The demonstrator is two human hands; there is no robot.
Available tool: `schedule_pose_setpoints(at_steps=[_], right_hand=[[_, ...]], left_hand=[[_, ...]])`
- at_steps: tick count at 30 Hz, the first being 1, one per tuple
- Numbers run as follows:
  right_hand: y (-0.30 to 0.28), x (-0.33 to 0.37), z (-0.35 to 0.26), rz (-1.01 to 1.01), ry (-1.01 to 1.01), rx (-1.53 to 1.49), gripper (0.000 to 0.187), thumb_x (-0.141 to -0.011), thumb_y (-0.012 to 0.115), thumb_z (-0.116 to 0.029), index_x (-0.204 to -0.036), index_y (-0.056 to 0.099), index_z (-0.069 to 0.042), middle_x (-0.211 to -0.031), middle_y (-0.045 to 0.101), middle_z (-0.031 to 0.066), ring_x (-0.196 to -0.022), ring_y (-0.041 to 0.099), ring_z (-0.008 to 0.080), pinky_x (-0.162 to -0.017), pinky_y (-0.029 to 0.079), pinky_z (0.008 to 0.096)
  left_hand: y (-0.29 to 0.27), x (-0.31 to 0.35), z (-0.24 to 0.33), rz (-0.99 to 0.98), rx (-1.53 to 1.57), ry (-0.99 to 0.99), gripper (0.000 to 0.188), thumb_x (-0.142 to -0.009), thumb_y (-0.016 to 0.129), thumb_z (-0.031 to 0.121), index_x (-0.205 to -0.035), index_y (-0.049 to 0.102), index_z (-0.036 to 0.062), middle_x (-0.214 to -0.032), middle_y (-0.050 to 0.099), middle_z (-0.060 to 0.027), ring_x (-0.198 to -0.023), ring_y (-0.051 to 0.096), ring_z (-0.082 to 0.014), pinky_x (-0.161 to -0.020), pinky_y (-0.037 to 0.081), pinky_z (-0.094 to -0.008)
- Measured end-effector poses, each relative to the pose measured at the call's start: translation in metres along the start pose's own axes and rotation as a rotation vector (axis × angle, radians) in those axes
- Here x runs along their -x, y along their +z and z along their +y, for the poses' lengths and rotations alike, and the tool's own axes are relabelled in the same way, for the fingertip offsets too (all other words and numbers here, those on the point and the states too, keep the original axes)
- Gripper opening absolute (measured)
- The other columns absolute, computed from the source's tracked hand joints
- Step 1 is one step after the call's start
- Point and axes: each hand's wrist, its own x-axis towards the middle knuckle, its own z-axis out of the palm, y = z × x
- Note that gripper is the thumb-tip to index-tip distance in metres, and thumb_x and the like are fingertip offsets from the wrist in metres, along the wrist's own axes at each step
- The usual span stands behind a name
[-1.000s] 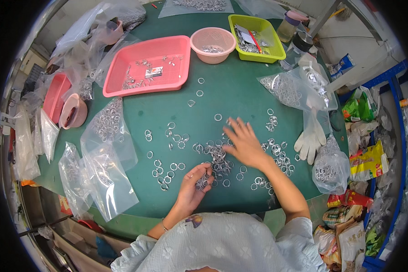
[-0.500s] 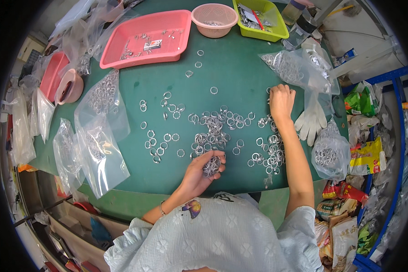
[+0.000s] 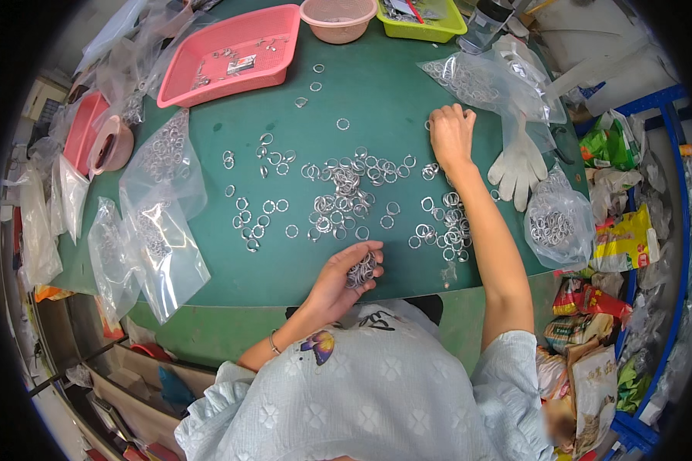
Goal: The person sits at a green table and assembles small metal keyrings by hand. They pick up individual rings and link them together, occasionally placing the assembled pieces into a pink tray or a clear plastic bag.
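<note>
A cluster of silver-coloured metal rings (image 3: 363, 269) rests in my left hand (image 3: 332, 283), its fingers curled round them at the table's near edge. Just beyond it lies a loose pile of the same rings (image 3: 346, 180). My right hand (image 3: 451, 138) is farther out to the right, fingers bent down to the green tabletop. One ring (image 3: 428, 124) shows partly beside its fingertips; whether they grip anything is hidden. Along my right forearm lies a second heap of rings (image 3: 452, 223). More single rings (image 3: 260, 223) are scattered to the left.
Clear bags of rings lie left (image 3: 161, 161) and right (image 3: 557, 223), beside a white glove (image 3: 519, 173). A pink tray (image 3: 207, 46), a pink bowl (image 3: 338, 32) and a green basket (image 3: 427, 32) stand at the back. A blue rack (image 3: 677, 253) is on the right.
The whole view has shifted, so the tabletop sits higher in the picture. Relative to the rings, my left hand has drawn back from the pile toward me. My right hand stays by the same ring.
</note>
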Motion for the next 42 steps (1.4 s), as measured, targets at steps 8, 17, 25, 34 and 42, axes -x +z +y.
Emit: schedule_pose_setpoints(at_steps=[8,17,25,34,42], right_hand=[[-0.017,0.027,-0.014,-0.012,0.044,-0.131,0.011,-0.076,0.063,-0.013,-0.081,0.063,-0.004,-0.082,0.059,0.0076,-0.091,0.051,0.0236,-0.088,0.033,0.0466],[-0.053,0.03,-0.033,0.171,-0.029,-0.364,0.005,-0.078,0.058,-0.006,-0.078,0.062,-0.004,-0.074,0.059,0.0087,-0.084,0.053,0.0242,-0.088,0.033,0.046],[-0.138,0.107,-0.102,-0.409,-0.167,-0.971,0.013,-0.078,0.06,-0.007,-0.089,0.065,-0.004,-0.087,0.061,0.0092,-0.087,0.054,0.0232,-0.078,0.041,0.0337],[-0.124,0.14,-0.139,0.127,0.956,-2.123,0.042,-0.098,0.03,-0.026,-0.129,0.041,0.001,-0.122,0.05,0.0141,-0.11,0.049,0.0231,-0.093,0.039,0.0338],[-0.144,0.124,-0.109,0.233,1.134,-2.408,0.039,-0.096,0.033,-0.023,-0.125,0.045,-0.001,-0.12,0.052,0.0125,-0.107,0.051,0.022,-0.091,0.042,0.0348]], left_hand=[[-0.002,0.005,-0.012,0.022,-0.006,0.0,0.025,-0.092,0.049,0.018,-0.109,0.053,-0.0001,-0.089,0.056,-0.0057,-0.074,0.053,-0.0144,-0.052,0.042,-0.0224],[-0.004,0.006,-0.018,0.024,0.011,-0.018,0.029,-0.093,0.047,0.019,-0.115,0.052,0.0,-0.1,0.059,-0.0096,-0.086,0.058,-0.0183,-0.064,0.049,-0.0258],[-0.007,0.0,-0.022,0.044,0.26,0.051,0.031,-0.093,0.05,0.028,-0.113,0.055,0.0041,-0.105,0.06,-0.008,-0.1,0.058,-0.0187,-0.088,0.048,-0.0331],[0.03,-0.025,-0.045,-0.025,-0.356,0.561,0.026,-0.09,0.051,0.011,-0.113,0.054,-0.0004,-0.11,0.058,-0.012,-0.107,0.053,-0.0197,-0.095,0.04,-0.0319],[0.096,-0.044,-0.032,-0.185,-1.078,1.252,0.048,-0.084,0.044,0.007,-0.131,0.037,-0.0006,-0.14,0.03,-0.0209,-0.131,0.028,-0.0351,-0.106,0.023,-0.0416]])
